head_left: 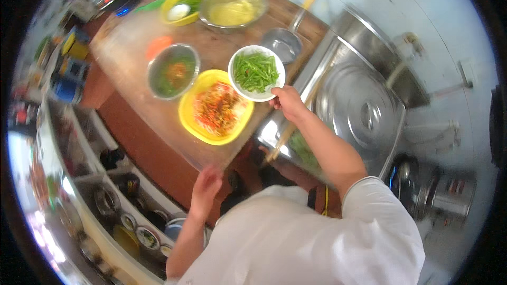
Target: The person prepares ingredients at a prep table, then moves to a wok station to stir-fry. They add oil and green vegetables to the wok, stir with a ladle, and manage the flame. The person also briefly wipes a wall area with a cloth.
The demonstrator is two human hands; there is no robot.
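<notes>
My right hand (290, 102) grips the near rim of a white bowl (232, 76). Green vegetable strips (255, 70) fill most of that bowl, which overlaps the right edge of a yellow plastic basin (216, 139) in my view. Inside the basin lies a pale shredded food with red and brown seasoning (216, 107) on top. My left hand (208, 184) is blurred beside the near corner of the wooden table (158, 120); nothing shows in it, and its fingers cannot be made out clearly.
Left of the basin stands a steel bowl with green and orange contents (174, 72). Farther back are a steel bowl of yellowish food (233, 11), a yellow basket of greens (183, 7) and a steel ladle (282, 44). A large steel lid (362, 107) is at right, shelves (103, 174) at left.
</notes>
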